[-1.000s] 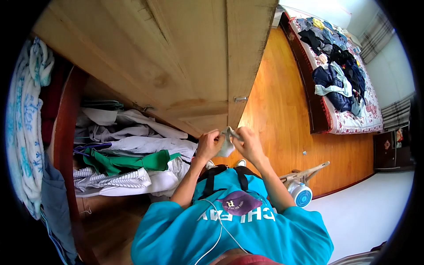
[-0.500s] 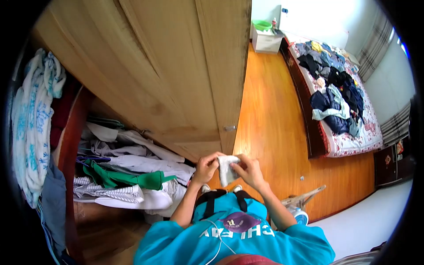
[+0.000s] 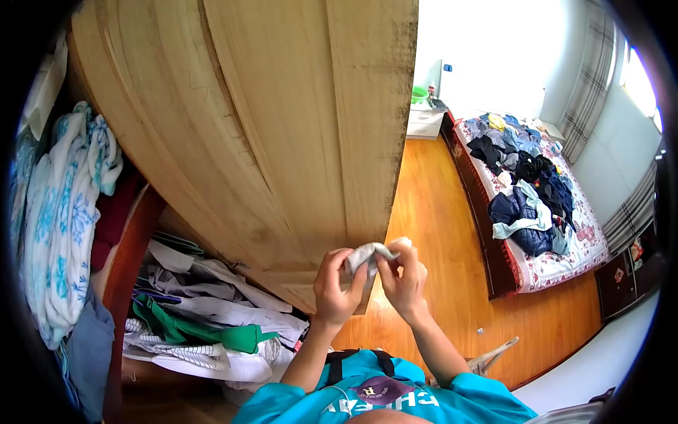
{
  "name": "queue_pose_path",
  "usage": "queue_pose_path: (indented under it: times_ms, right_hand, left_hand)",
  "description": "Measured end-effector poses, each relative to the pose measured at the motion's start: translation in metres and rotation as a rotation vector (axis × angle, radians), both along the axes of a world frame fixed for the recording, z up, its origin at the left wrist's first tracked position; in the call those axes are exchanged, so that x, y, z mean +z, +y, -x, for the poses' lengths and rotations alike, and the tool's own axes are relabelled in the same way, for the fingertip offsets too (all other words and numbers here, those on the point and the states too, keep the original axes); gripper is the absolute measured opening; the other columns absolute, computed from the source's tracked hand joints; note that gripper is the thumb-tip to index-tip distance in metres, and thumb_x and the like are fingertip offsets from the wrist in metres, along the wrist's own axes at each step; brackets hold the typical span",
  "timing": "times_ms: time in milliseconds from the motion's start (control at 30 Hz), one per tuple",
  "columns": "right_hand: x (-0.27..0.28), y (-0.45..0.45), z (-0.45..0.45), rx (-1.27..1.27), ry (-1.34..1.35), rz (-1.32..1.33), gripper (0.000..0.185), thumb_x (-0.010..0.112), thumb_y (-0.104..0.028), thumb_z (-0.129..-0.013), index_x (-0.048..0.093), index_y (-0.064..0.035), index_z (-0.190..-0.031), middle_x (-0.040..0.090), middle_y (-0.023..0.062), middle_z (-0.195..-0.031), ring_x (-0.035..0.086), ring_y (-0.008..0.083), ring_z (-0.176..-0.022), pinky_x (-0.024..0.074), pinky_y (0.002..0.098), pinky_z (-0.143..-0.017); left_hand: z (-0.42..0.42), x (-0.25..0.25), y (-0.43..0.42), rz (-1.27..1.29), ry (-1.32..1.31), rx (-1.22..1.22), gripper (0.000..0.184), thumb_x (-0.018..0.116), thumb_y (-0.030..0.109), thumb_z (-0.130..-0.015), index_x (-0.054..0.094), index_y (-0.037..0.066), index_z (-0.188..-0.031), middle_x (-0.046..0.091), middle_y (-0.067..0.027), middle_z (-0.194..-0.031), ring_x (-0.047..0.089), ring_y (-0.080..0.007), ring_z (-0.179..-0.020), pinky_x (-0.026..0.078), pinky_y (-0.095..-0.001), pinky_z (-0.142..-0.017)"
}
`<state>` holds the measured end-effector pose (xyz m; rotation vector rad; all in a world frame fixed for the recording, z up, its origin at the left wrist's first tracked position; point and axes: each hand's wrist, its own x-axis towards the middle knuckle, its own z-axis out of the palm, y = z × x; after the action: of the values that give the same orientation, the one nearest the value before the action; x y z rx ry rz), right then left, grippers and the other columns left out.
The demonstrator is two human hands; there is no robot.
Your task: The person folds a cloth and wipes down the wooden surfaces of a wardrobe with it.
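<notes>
A small, crumpled grey-white cloth (image 3: pixel 364 256) is stretched between my two hands in front of the wooden door; its exact kind is not clear. My left hand (image 3: pixel 339 288) is closed on its left side, thumb pressed against the fabric. Fingers and thumb of my right hand (image 3: pixel 404 284) pinch the right end, and a white bit of fabric shows above those knuckles. Both hands are raised above my blue shirt (image 3: pixel 339 396), close to the door's lower edge.
The tall wooden door (image 3: pixel 247 127) stands open ahead. At left, the wardrobe holds hanging clothes (image 3: pixel 212 311) and a white-blue fleece (image 3: pixel 63 226). Clothes (image 3: pixel 526 191) are heaped on the bed (image 3: pixel 558 272) at right. A wooden piece (image 3: pixel 494 355) stands on the floor (image 3: pixel 452 283).
Both hands have risen with the cloth, which was hanging down flat and is now bunched between the fingers. The view has tilted upward, so the door and bed sit lower.
</notes>
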<state>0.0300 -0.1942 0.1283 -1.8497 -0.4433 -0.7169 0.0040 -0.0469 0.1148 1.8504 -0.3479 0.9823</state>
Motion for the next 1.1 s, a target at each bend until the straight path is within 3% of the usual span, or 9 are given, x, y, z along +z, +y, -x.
queue_pose_path:
  times_ms: [67,200,333,433,467,567,733,933,1100]
  right_hand:
    - [-0.006,0.005,-0.024,-0.052,-0.202,-0.051,0.024,0.078,-0.001,-0.089,0.064,-0.0022,-0.109,0.067,0.0113,-0.078,0.064,0.0207,-0.06,0.0503,0.0322,-0.054]
    - [0.053,0.015,-0.054,-0.122,-0.527,-0.023,0.026,0.076,0.004,-0.088,0.065,-0.0004,-0.111,0.068,0.0125,-0.086,0.063,0.0217,-0.065,0.0507,0.0311,-0.057]
    - [0.111,0.024,-0.059,-0.172,-0.487,-0.064,0.025,0.074,0.007,-0.087,0.066,0.0002,-0.11,0.065,0.0112,-0.081,0.061,0.0212,-0.063,0.0506,0.0305,-0.057]
    - [0.101,0.021,-0.057,-0.173,-0.383,-0.01,0.024,0.072,0.008,-0.088,0.066,0.0005,-0.109,0.065,0.0111,-0.079,0.061,0.0205,-0.061,0.0505,0.031,-0.056]
    - [0.082,0.018,-0.054,-0.143,-0.361,0.02,0.023,0.072,0.008,-0.088,0.066,0.0006,-0.109,0.066,0.0114,-0.079,0.061,0.0204,-0.06,0.0507,0.0313,-0.056]
    - [0.017,0.016,-0.046,-0.088,-0.275,0.025,0.021,0.071,0.008,-0.088,0.067,0.0002,-0.108,0.068,0.0134,-0.083,0.064,0.0204,-0.062,0.0514,0.0315,-0.056]
    - [0.037,0.024,-0.065,-0.157,-0.425,0.005,0.023,0.072,0.01,-0.085,0.068,0.0006,-0.106,0.068,0.013,-0.084,0.064,0.0279,-0.07,0.0519,0.0356,-0.063]
    - [0.096,0.03,-0.075,-0.202,-0.547,-0.088,0.026,0.074,0.013,-0.083,0.069,0.0013,-0.105,0.067,0.0114,-0.079,0.06,0.0215,-0.061,0.0486,0.0311,-0.055]
    - [0.028,0.017,-0.06,-0.16,-0.392,0.003,0.025,0.072,0.014,-0.083,0.069,0.0023,-0.105,0.068,0.0125,-0.079,0.064,0.0218,-0.062,0.0521,0.0308,-0.058]
  left_hand:
    - [-0.017,0.016,-0.001,-0.151,-0.159,0.107,0.035,0.076,-0.006,-0.08,0.065,-0.001,-0.113,0.067,-0.0177,-0.1,0.067,-0.0357,-0.085,0.056,-0.0407,-0.073]
    - [-0.053,0.073,0.005,-0.22,-0.415,0.253,0.035,0.075,-0.009,-0.079,0.067,0.001,-0.111,0.067,-0.016,-0.099,0.067,-0.0328,-0.085,0.055,-0.0407,-0.072]
    - [-0.071,0.127,-0.001,-0.186,-0.495,0.295,0.032,0.074,-0.012,-0.08,0.068,0.002,-0.108,0.065,-0.0143,-0.101,0.066,-0.031,-0.089,0.055,-0.0373,-0.074]
    - [-0.071,0.111,0.002,-0.238,-0.427,0.279,0.031,0.074,-0.011,-0.078,0.068,0.001,-0.106,0.065,-0.014,-0.1,0.065,-0.0316,-0.086,0.054,-0.0386,-0.074]
    - [-0.07,0.095,0.002,-0.262,-0.445,0.268,0.031,0.076,-0.009,-0.077,0.07,0.003,-0.106,0.063,-0.0115,-0.096,0.062,-0.0286,-0.08,0.049,-0.0397,-0.069]
    - [-0.069,0.038,0.006,-0.368,-0.445,0.193,0.029,0.077,-0.009,-0.078,0.069,0.001,-0.105,0.064,-0.0123,-0.098,0.062,-0.0283,-0.079,0.049,-0.0393,-0.068]
    - [-0.077,0.056,0.007,-0.357,-0.478,0.205,0.029,0.075,-0.012,-0.078,0.068,0.0,-0.103,0.064,-0.0132,-0.098,0.062,-0.0299,-0.08,0.05,-0.039,-0.068]
    - [-0.091,0.115,-0.002,-0.277,-0.653,0.287,0.031,0.076,-0.013,-0.076,0.07,0.003,-0.101,0.064,-0.0121,-0.096,0.06,-0.0284,-0.079,0.048,-0.0367,-0.065]
    - [-0.077,0.059,0.006,-0.418,-0.523,0.23,0.027,0.078,-0.008,-0.078,0.072,0.004,-0.101,0.066,-0.0105,-0.098,0.062,-0.0272,-0.08,0.05,-0.0382,-0.069]
